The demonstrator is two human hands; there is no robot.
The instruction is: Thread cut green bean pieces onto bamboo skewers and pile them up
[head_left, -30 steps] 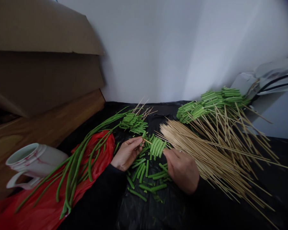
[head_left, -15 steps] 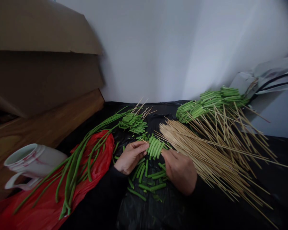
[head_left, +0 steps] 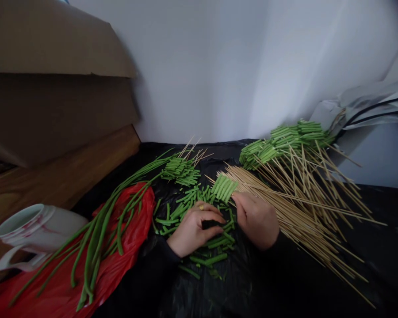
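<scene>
My right hand [head_left: 257,217] is closed on a bamboo skewer threaded with a row of short green bean pieces [head_left: 224,187], which sticks up and to the left of the hand. Just left of it, my left hand [head_left: 194,229] is curled with its fingertips pinched down into the loose cut bean pieces [head_left: 181,208] on the black sheet. What those fingers grip is hidden. A pile of bare bamboo skewers [head_left: 295,207] fans out under and to the right of my right hand.
Finished bean skewers lie in a small stack [head_left: 181,170] behind the hands and a larger heap [head_left: 285,139] at the back right. Long uncut beans [head_left: 99,234] lie across a red plastic bag [head_left: 132,229]. A white jug [head_left: 29,232] and a cardboard box [head_left: 53,75] stand at the left.
My left hand let go of the skewer tip and dropped toward me onto the loose pieces. My right hand lifted the loaded skewer up and away, toward the skewer pile.
</scene>
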